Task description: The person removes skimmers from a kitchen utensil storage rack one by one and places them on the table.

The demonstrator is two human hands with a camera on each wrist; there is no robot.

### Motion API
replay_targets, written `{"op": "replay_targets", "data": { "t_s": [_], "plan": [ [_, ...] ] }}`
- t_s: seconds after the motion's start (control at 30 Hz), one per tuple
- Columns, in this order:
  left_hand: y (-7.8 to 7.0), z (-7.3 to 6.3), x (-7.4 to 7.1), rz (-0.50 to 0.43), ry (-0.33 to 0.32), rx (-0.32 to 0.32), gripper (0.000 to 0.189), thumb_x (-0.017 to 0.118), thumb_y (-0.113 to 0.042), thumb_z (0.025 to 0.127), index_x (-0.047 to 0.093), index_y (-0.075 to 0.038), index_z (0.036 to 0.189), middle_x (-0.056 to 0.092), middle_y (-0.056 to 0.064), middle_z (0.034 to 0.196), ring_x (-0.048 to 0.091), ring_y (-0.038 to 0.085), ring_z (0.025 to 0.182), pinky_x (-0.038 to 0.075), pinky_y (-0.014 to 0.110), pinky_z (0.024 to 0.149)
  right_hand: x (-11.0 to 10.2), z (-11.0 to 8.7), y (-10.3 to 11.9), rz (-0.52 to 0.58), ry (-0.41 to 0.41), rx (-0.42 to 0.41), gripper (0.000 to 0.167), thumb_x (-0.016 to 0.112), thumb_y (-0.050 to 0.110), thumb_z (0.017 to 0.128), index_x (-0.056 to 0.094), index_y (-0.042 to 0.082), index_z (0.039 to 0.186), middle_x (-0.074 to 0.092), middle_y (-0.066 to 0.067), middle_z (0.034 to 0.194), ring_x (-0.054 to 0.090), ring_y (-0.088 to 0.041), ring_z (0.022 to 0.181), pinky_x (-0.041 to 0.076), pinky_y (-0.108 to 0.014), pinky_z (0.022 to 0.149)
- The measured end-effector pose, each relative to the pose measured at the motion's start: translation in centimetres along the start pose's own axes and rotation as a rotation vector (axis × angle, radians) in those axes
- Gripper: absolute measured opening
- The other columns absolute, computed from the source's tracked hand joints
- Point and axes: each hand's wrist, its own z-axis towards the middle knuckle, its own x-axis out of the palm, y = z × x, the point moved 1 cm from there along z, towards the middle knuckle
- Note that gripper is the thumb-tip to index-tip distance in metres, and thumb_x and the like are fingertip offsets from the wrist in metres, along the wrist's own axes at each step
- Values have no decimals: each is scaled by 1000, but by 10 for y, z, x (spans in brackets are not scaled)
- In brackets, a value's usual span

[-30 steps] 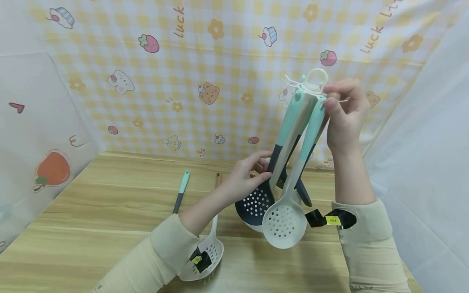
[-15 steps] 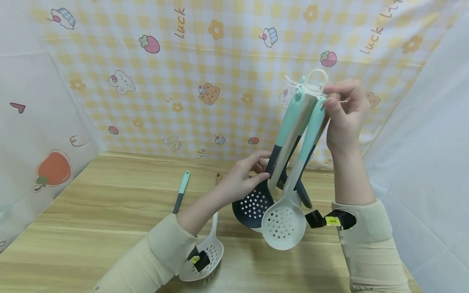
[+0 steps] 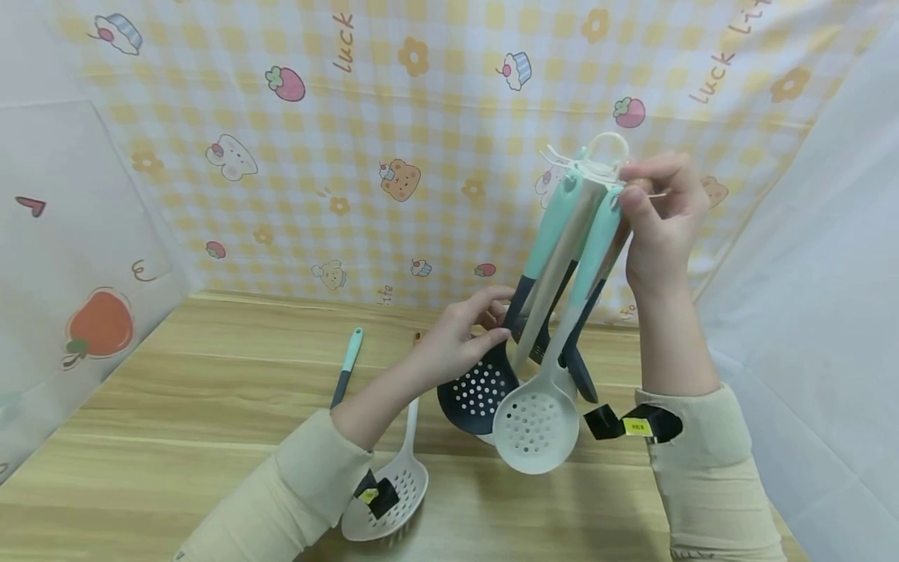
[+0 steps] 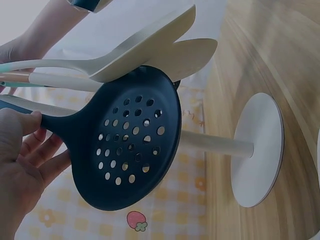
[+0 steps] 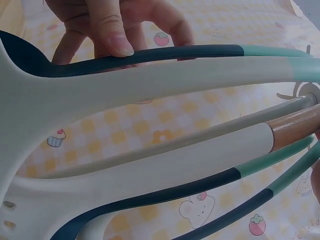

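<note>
Utensils hang from a pale rotating-style stand with a ring and hooks on top. With thumb and fingers, my left hand pinches the handle of a dark blue skimmer, just above its perforated bowl. Its mint handle end is up at the hooks. A white skimmer with a mint grip hangs beside it, overlapping the pole. My right hand pinches at the hook ring, by the wooden end of a handle. In the right wrist view a white utensil with a brown wooden grip hangs behind the skimmers.
On the wooden table lies a white slotted turner, partly under my left sleeve. A mint-and-navy handle lies left of it. The stand's round white base is on the table. A checked cloth hangs behind.
My left hand has shifted slightly left, and the dark blue skimmer has swung left with it. The white skimmer has also drifted a little left. My right hand stays in place.
</note>
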Motion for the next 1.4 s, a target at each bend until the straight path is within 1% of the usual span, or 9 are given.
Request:
{"op": "replay_targets", "data": {
  "t_s": [0.17,0.3,0.43,0.77,1.03,1.13,1.27,1.4],
  "plan": [
    [1,0,-1,2,-4,17,44,63,5,89,48,-6,128,60,6,92,63,18,85,51,25,78,1,-1,1,-13,-2,2,69,91,40,56,56,-13,83,47,-5,64,40,-10,54,33,-20,50],
    [2,0,-3,3,-1,17,44,63,4,88,49,-5,128,61,5,92,63,16,85,51,25,79,2,-2,2,-17,-2,-4,68,91,39,57,56,-14,83,48,-5,64,39,-10,53,33,-20,49],
    [1,1,-6,-3,-8,32,43,63,5,88,49,-6,127,63,7,92,63,16,84,51,25,79,3,-2,2,-15,-1,-8,68,91,37,58,55,-14,83,48,-5,64,39,-10,52,34,-20,49],
    [1,1,-9,-15,-14,59,43,63,6,88,49,-7,126,63,9,91,63,16,83,52,26,77,4,-2,3,-14,-4,-14,67,92,36,58,55,-14,83,49,-6,63,41,-11,55,36,-20,50],
    [2,0,-12,-14,-20,44,45,63,7,87,49,-10,127,63,5,91,63,15,83,52,26,76,5,-3,4,-68,-14,-33,70,91,39,57,56,-14,83,49,-6,64,44,-11,55,36,-20,50],
    [3,1,-13,-13,-17,42,44,63,7,87,49,-9,126,63,5,91,63,15,82,53,26,72,5,-3,4,-82,-9,-39,70,91,40,57,56,-14,84,49,-5,64,44,-12,57,36,-20,50],
    [3,1,-13,-17,-20,41,44,63,7,87,50,-9,125,63,3,90,62,15,82,53,27,71,5,-3,4,-101,-8,-36,71,91,41,57,56,-14,85,50,-5,65,45,-13,61,36,-20,51],
    [4,0,-13,-33,-29,45,43,63,7,87,50,-10,124,63,3,90,62,14,80,53,28,73,5,-4,5,-123,-10,-42,71,90,43,57,56,-14,84,52,-5,65,46,-14,63,35,-20,50]
  ]
}}
